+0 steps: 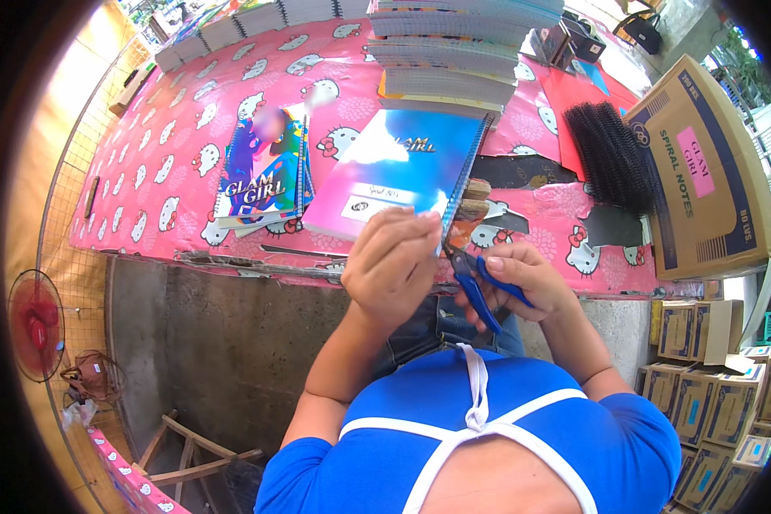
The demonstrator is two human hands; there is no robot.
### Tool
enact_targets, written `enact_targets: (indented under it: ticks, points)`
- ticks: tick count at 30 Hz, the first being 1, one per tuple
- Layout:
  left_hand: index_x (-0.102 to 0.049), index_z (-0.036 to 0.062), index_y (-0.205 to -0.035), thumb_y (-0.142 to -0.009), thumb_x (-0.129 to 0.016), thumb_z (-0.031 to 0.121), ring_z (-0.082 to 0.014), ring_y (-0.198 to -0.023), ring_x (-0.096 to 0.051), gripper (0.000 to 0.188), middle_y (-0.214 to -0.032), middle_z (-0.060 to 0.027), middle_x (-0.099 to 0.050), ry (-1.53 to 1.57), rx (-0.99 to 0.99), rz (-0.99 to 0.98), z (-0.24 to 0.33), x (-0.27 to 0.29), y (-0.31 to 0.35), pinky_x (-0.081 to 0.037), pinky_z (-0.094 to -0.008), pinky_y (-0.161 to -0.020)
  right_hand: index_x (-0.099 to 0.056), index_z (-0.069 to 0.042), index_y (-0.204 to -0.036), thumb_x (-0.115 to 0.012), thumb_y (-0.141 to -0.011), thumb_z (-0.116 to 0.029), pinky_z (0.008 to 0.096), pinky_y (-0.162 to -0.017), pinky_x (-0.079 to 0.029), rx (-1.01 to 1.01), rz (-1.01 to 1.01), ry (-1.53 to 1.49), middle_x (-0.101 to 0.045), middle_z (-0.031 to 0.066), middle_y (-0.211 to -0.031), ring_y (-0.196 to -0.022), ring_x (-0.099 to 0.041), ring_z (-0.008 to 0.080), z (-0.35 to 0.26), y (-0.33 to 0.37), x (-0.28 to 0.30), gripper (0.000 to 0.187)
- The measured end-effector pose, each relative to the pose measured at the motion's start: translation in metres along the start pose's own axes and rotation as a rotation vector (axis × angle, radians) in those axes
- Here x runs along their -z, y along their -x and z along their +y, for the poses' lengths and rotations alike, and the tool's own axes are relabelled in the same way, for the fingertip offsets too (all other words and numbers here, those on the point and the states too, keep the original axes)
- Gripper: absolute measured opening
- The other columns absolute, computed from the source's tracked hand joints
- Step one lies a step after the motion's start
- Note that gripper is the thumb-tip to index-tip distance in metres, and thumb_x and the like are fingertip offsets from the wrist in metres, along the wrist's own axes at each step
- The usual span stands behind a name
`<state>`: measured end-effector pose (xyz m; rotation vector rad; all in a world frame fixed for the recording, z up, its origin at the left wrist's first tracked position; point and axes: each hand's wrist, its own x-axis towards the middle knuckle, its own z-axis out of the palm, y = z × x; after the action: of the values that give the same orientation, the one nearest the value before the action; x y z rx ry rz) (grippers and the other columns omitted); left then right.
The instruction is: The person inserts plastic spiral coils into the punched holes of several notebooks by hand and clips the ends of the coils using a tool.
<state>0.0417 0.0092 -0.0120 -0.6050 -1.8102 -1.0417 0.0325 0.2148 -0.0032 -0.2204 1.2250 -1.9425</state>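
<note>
Spiral notebook (390,167) mid-frame, glossy, left hand (392,259) pinching coil (469,176), right hand (524,278) holding blue-handled pliers (471,284), upper-right cardboard box (707,176), contents hidden

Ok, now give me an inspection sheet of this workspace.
Surface: pink patterned covering, torn near the front edge.
Job's things: blue-and-pink spiral notebook; blue-handled pliers at the near end of its coil.
Clutter: tall notebook stack behind, small notebook pile left, black coils beside a carton right.
Hands: left hand grips the notebook near its coil; right hand holds the pliers, handles spread.
Cables: nothing seen.
Surroundings: fan at far left, stacked cartons at lower right.
</note>
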Motion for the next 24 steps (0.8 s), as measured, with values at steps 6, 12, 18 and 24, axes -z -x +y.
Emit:
enact_targets:
  ticks: [6, 12, 18, 24]
  points:
    - [-0.062, -0.0023, -0.092, -0.077, -0.071, -0.005, -0.0205, -0.088, -0.061, 0.018, -0.097, -0.0151, -0.064, -0.150, 0.163, 0.680, -0.048, 0.083, -0.054, -0.051, -0.0319, -0.078, -0.062, 0.000, -0.106, -0.069, -0.082, -0.020, 0.0370, -0.089, -0.047, 0.486, 0.685, 1.229, -0.064, 0.0166, -0.106, -0.099, -0.062, 0.0278, -0.009, 0.017, 0.064, 0.032]
    - [-0.058, 0.0000, -0.084, -0.087, -0.059, 0.010, -0.0170, -0.072, -0.049, 0.011, -0.081, -0.0073, -0.056, -0.461, -0.406, 0.736, -0.072, 0.175, -0.144, -0.041, -0.0329, -0.066, -0.063, -0.002, -0.104, -0.075, -0.074, -0.022, 0.0462, -0.098, -0.040, 0.648, 0.566, 1.557, -0.058, 0.0218, -0.119, -0.113, -0.054, 0.0376, -0.053, 0.003, 0.099, 0.038]
    - [-0.052, 0.0136, -0.127, -0.091, -0.046, 0.052, -0.0271, -0.133, -0.035, 0.053, -0.138, -0.0136, -0.044, -1.042, 0.128, -0.316, -0.175, 0.138, -0.136, -0.005, -0.0623, -0.109, -0.064, -0.003, -0.106, -0.067, -0.080, -0.016, 0.0414, -0.097, -0.041, 1.324, 0.606, 1.794, -0.058, 0.0165, -0.121, -0.114, -0.053, 0.0326, -0.214, -0.073, -0.003, 0.028]
    - [-0.023, 0.0191, -0.149, -0.082, -0.026, 0.079, -0.0370, -0.143, 0.002, 0.089, -0.155, -0.0202, -0.003, -0.918, 0.899, -0.895, -0.203, 0.118, -0.013, 0.012, -0.0639, -0.105, -0.065, -0.007, -0.106, -0.062, -0.077, -0.010, 0.0388, -0.087, -0.047, 1.496, 0.360, 2.194, -0.061, 0.0132, -0.114, -0.104, -0.058, 0.0306, -0.341, -0.153, -0.073, 0.030]
